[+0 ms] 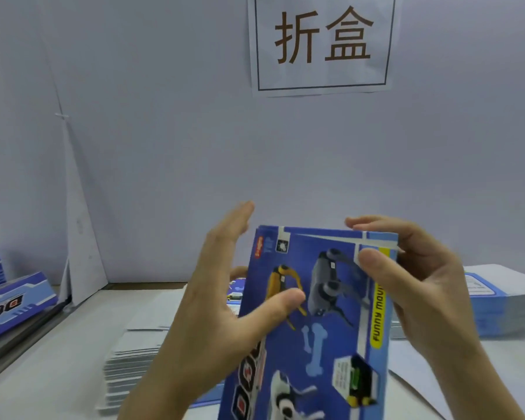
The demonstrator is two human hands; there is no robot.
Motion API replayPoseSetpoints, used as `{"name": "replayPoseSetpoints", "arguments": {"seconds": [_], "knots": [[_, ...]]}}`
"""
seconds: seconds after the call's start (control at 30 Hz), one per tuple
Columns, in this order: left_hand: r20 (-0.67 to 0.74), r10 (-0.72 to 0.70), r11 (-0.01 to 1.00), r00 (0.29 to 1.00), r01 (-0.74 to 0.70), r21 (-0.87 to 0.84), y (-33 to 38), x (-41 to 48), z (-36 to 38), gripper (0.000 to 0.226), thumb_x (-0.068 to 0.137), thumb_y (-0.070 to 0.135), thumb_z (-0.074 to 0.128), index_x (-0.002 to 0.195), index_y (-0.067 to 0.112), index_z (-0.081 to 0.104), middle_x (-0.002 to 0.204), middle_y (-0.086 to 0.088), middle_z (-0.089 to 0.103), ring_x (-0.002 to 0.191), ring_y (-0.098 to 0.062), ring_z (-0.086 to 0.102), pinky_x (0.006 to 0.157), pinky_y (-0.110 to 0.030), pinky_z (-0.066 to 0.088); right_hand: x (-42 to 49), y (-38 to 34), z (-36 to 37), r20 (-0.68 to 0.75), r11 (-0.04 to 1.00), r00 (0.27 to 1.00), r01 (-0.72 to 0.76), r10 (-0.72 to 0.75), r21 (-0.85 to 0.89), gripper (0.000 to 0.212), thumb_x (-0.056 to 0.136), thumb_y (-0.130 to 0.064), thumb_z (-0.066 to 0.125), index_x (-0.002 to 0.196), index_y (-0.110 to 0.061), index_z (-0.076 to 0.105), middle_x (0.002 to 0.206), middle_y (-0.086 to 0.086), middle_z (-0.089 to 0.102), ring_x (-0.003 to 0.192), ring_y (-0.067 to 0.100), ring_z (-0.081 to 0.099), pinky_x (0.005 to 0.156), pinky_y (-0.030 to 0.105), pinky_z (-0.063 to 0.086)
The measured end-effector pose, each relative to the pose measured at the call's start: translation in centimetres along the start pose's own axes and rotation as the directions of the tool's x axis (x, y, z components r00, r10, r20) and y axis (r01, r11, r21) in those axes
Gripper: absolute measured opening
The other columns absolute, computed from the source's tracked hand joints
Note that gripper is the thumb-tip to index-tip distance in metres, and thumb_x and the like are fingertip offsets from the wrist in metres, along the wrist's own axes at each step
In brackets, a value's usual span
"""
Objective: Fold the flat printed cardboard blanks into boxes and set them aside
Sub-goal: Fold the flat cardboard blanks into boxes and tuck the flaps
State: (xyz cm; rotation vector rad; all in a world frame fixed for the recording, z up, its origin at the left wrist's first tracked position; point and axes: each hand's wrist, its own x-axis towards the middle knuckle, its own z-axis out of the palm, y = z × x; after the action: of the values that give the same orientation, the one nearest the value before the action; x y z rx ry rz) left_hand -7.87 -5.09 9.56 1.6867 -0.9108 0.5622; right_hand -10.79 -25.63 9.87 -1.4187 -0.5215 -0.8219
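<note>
At the centre of the view, a blue printed box [315, 313] stood upright above the table [58, 374], its top edge toward 12 o'clock and its lower end running out of the picture at 6 o'clock. Its left edge lay against the left hand [212, 304]; its right edge sat in the right hand [422, 283]. Above the top edge was only bare wall [164, 147], with a paper sign [322, 40] high at 12 o'clock. At 7 o'clock a stack of white flat blanks [128, 359] lay on the table, near the box's lower left. At 3 o'clock a second pile of blanks [503, 304] sat just behind the right hand. At 9 o'clock, well apart, lay folded boxes [12, 298].

The left hand was spread, fingers straight and pointing up, its thumb [285, 298] resting on the printed front. The right hand pinched the top right corner, thumb on the front and fingers curled over the top flap.
</note>
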Motion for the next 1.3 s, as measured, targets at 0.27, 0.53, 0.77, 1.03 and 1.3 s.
{"name": "replayPoseSetpoints", "arguments": {"seconds": [0.27, 0.53, 0.77, 1.03, 1.3], "knots": [[0.052, -0.241, 0.723, 0.969, 0.215, -0.656, -1.7, 0.1, -0.5, 0.049, 0.064, 0.045, 0.083, 0.107, 0.030, 0.065, 0.118, 0.001, 0.068, 0.086, -0.029, 0.071, 0.061, -0.036, 0.059, -0.7, 0.8, 2.5, 0.020, 0.998, 0.998, 0.066, -0.067, 0.022, 0.015, 0.076, -0.041, 0.073, 0.090, -0.036, 0.069, 0.092, -0.003, 0.074, 0.073, 0.023, 0.064, 0.059, 0.036, 0.054], [0.020, -0.353, 0.675, 0.935, 0.269, -0.687, -1.3, 0.4, -0.1, 0.049, 0.046, 0.055, 0.088, 0.081, 0.027, 0.067, 0.119, 0.006, 0.067, 0.084, -0.022, 0.072, 0.059, -0.031, 0.059, -0.9, 0.6, 2.8, -0.003, 0.994, 0.995, 0.102, -0.103, -0.029, 0.007, 0.085, -0.039, 0.065, 0.085, -0.033, 0.068, 0.088, -0.004, 0.075, 0.066, 0.007, 0.067, 0.053, 0.018, 0.053], [-0.014, -0.374, 0.661, 0.927, 0.256, -0.706, -1.4, 0.3, -0.2, 0.008, 0.073, 0.030, 0.069, 0.078, 0.024, 0.067, 0.119, 0.005, 0.067, 0.086, -0.020, 0.072, 0.058, -0.028, 0.057, -0.9, 0.9, 2.7, 0.005, 0.956, 0.981, 0.190, -0.194, -0.225, 0.025, 0.091, -0.052, 0.055, 0.095, -0.034, 0.072, 0.077, 0.001, 0.070, 0.056, 0.016, 0.055, 0.051, 0.016, 0.043], [-0.071, -0.388, 0.703, 0.919, 0.245, -0.668, -1.5, 0.3, -0.2, 0.005, 0.076, 0.028, 0.063, 0.077, 0.024, 0.066, 0.118, 0.006, 0.068, 0.083, -0.019, 0.072, 0.058, -0.028, 0.057, -1.1, 1.1, 3.3, 0.000, 0.987, 0.991, 0.135, -0.135, -0.082, 0.019, 0.091, -0.045, 0.053, 0.097, -0.036, 0.070, 0.087, 0.009, 0.073, 0.076, 0.041, 0.059, 0.066, 0.020, 0.046], [-0.071, -0.413, 0.707, 0.908, 0.270, -0.653, -2.1, 0.4, 0.3, 0.011, 0.077, 0.027, 0.071, 0.072, 0.023, 0.062, 0.086, 0.004, 0.070, 0.066, -0.019, 0.069, 0.056, -0.032, 0.058, -0.8, 1.6, 3.3, 0.027, 0.994, 0.996, 0.084, -0.082, -0.077, 0.024, 0.090, -0.042, 0.050, 0.099, -0.031, 0.070, 0.114, -0.010, 0.071, 0.099, 0.010, 0.067, 0.084, 0.009, 0.045]]}}
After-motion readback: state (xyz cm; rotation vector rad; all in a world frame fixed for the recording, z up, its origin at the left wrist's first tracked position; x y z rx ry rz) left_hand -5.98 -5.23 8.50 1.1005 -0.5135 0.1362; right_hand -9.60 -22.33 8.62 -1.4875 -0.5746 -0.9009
